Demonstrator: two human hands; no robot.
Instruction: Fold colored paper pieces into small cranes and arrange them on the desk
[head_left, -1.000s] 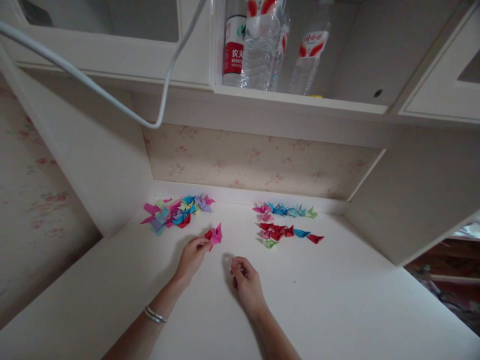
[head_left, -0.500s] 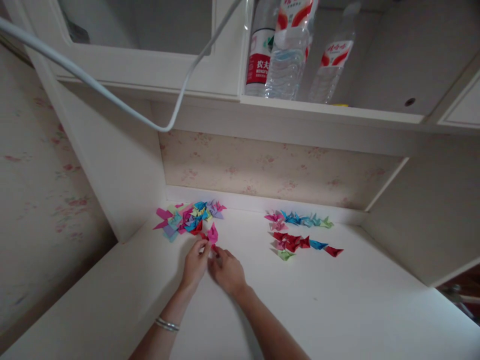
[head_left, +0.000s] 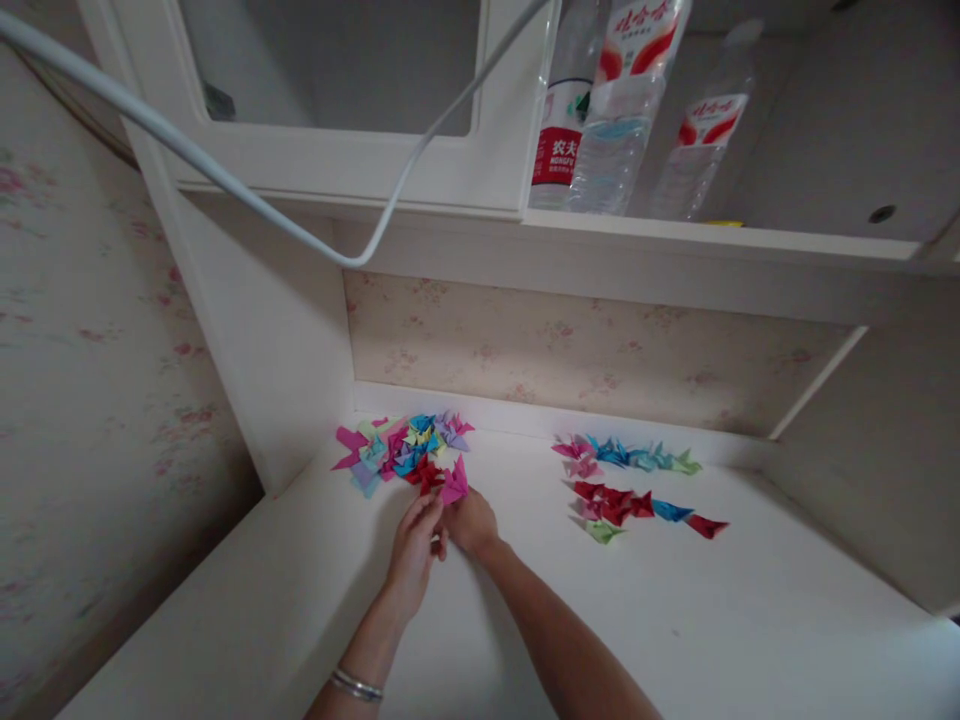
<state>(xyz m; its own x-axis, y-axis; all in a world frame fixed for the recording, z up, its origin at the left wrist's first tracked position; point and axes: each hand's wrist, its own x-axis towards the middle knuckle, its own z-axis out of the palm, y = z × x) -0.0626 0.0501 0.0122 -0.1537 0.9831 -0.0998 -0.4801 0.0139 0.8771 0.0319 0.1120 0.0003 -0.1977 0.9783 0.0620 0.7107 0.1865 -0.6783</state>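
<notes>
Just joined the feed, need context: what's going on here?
A person has both bare hands, left hand and right hand, close together at a pink folded-paper piece; which one grips it is unclear. Just beyond the left fingertips are red folded pieces, beside a mixed-colour heap. To the right, more folded pieces lie in a back row and a front group.

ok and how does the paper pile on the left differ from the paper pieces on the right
The left pile is heaped and overlapping; the right pieces are spread in rough rows. The left pile includes yellow and purple, which the right pieces don't show. Both are colorful folded paper on the white desk.
</notes>
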